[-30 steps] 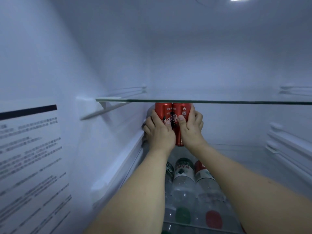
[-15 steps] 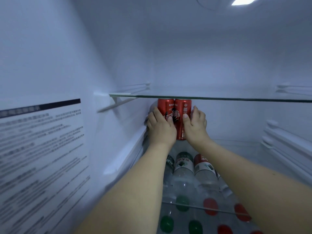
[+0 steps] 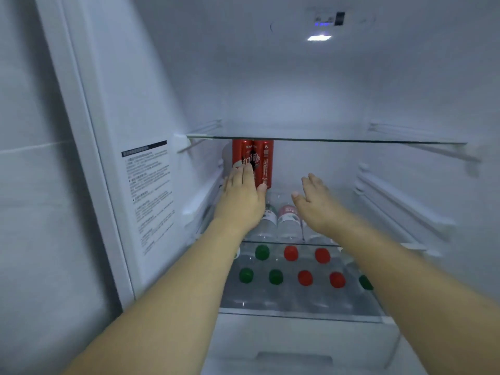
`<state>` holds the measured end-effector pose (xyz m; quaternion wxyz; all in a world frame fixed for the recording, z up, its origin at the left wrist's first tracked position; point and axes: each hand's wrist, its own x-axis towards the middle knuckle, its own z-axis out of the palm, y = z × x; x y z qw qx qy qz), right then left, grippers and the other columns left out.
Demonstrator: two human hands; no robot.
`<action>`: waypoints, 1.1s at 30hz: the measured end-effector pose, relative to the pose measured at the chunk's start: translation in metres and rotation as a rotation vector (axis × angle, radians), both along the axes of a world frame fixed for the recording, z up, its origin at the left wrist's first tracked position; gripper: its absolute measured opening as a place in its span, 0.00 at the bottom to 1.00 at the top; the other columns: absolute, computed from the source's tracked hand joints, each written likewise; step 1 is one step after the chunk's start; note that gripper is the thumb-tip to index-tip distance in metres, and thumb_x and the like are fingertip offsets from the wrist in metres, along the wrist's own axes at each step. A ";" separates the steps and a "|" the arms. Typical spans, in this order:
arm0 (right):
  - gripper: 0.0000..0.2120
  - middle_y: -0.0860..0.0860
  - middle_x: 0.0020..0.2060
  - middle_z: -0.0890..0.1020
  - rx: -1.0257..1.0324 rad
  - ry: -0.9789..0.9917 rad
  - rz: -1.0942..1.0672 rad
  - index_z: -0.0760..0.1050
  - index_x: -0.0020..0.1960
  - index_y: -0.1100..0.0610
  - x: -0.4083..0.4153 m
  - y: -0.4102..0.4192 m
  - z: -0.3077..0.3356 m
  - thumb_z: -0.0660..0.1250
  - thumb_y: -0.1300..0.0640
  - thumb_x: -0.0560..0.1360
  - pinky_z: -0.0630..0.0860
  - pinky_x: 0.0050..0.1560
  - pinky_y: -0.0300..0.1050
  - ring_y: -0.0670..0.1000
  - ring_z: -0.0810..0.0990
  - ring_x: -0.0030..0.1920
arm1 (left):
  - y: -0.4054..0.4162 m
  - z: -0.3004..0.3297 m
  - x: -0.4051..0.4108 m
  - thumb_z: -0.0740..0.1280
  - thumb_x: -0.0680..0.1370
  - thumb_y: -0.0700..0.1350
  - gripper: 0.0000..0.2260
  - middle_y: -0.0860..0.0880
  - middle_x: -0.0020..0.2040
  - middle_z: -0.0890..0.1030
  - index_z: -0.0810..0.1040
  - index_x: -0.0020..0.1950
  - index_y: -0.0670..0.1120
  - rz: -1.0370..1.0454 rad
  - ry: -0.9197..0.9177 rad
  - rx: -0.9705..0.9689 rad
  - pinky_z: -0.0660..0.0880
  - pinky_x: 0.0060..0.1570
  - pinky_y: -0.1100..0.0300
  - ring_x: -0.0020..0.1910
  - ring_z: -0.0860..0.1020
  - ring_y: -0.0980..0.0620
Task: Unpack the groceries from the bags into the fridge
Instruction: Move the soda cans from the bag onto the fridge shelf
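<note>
Two red cans (image 3: 253,162) stand upright side by side at the back left of the fridge (image 3: 297,90), just under the glass shelf (image 3: 351,141). The left hand (image 3: 241,197) — fingers straight — seems to touch them; the right hand (image 3: 315,204) hovers apart, fingers relaxed, above the lying water bottles (image 3: 286,220).

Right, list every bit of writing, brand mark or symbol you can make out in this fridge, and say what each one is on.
Red cans: white script down the side, too blurred to read; the right one carries a small power-button symbol near its top.
Sticker on the fridge's left wall: dark header bar and many lines of small print, none readable.
Bottles lying on the shelf: labels with print, too blurred to read.
Panel on the fridge ceiling: blue glow, nothing readable.
</note>
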<state>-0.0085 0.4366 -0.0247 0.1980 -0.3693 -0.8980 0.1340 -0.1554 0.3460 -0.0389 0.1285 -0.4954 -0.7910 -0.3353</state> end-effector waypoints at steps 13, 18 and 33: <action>0.31 0.55 0.78 0.38 0.048 -0.354 -0.084 0.38 0.79 0.59 0.099 -0.118 -0.035 0.47 0.47 0.84 0.37 0.76 0.49 0.54 0.37 0.78 | -0.127 -0.047 0.078 0.50 0.84 0.54 0.28 0.49 0.81 0.47 0.46 0.81 0.46 -0.103 0.146 -0.249 0.40 0.76 0.57 0.79 0.44 0.52; 0.30 0.54 0.78 0.37 0.037 -0.371 -0.062 0.39 0.80 0.58 0.101 -0.136 -0.041 0.46 0.46 0.84 0.36 0.77 0.50 0.53 0.35 0.78 | -0.137 -0.052 0.086 0.50 0.84 0.54 0.27 0.48 0.81 0.48 0.47 0.80 0.45 -0.124 0.150 -0.316 0.42 0.78 0.54 0.79 0.45 0.51; 0.31 0.53 0.78 0.35 0.037 -0.412 0.143 0.37 0.79 0.57 0.093 -0.159 -0.043 0.46 0.47 0.84 0.35 0.76 0.49 0.52 0.33 0.77 | -0.179 -0.049 0.104 0.51 0.84 0.54 0.28 0.48 0.81 0.50 0.48 0.80 0.45 0.020 0.128 -0.368 0.44 0.77 0.53 0.79 0.48 0.50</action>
